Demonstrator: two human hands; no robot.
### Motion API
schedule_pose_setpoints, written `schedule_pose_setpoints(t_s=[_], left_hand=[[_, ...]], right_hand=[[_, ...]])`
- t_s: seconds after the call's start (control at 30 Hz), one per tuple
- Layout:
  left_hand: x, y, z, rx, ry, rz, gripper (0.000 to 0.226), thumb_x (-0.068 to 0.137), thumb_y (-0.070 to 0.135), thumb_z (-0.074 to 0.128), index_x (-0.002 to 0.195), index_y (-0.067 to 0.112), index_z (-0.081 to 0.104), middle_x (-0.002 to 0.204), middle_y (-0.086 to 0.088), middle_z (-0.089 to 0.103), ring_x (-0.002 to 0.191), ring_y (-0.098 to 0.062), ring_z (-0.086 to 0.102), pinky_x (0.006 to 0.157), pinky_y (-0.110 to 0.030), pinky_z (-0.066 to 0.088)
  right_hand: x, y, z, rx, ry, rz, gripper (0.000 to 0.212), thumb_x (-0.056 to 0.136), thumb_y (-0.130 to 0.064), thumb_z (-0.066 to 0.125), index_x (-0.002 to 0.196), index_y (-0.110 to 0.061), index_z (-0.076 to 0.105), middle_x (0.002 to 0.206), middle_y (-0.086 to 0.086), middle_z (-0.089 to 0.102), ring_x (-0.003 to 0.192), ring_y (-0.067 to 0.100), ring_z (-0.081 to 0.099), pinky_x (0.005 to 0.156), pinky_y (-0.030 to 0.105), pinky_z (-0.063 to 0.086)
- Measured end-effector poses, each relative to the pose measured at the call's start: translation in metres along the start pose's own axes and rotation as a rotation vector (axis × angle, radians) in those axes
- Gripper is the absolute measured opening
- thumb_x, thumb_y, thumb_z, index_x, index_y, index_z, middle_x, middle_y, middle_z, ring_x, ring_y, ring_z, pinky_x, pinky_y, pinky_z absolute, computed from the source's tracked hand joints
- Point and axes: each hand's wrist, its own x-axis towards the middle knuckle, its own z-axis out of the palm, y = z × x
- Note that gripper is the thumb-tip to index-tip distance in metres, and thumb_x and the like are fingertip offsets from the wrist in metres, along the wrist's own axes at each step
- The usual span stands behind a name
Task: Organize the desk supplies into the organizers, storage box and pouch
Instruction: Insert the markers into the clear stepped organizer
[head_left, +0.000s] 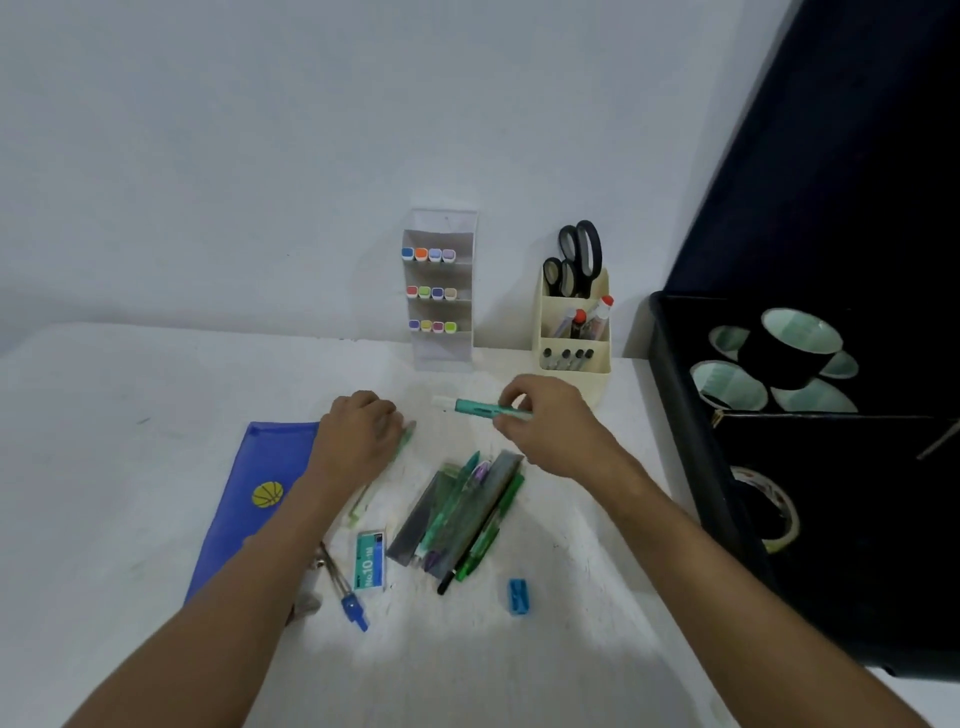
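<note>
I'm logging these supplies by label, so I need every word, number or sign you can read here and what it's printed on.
"No.10-1M": on the teal staple box lying on the table.
Smaller print on the same box: too blurred to read.
Basketball emblem, no words: on the blue pouch.
Teal pen in the right hand: no legible print.
Markers, scissors and tape rolls: nothing readable.

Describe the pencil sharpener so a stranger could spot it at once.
Start at the heap of pens and rulers in the middle of the white desk. Look toward the near edge, on the right. The sharpener lies alone there: small, blocky and bright blue, unlike the long thin things nearby.
</note>
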Motion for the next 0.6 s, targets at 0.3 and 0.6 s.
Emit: schedule_pose_setpoints(t_s=[0.3, 0.6], left_hand=[[-0.004, -0.004, 0.011, -0.075, 0.094, -0.022, 0.053, 0.082, 0.043, 0.032, 0.099, 0.014, 0.073, 0.099, 0.001, 0.067, 0.092, -0.028, 0.057, 0.076, -0.037, 0.048], [-0.003, -0.003, 0.013, -0.091, 0.134, -0.026, 0.052, 0.081, 0.043, 0.032, 0.097, 0.015, 0.074, 0.102, 0.003, 0.067, 0.096, -0.025, 0.055, 0.080, -0.039, 0.045]], right_hand=[[0.060, -0.021, 0.009, 0.027, 0.443, -0.222, 0.023, 0.086, -0.004, 0.065, 0.109, -0.002, 0.066, 0.104, 0.011, 0.063, 0.085, 0.007, 0.046, 0.071, -0.005, 0.032], [0.073, -0.020, 0.023, 0.007, 0.493, -0.289, 0.024, 0.083, -0.001, 0.069, 0.107, 0.000, 0.070, 0.100, 0.010, 0.062, 0.081, 0.011, 0.055, 0.072, 0.002, 0.039]])
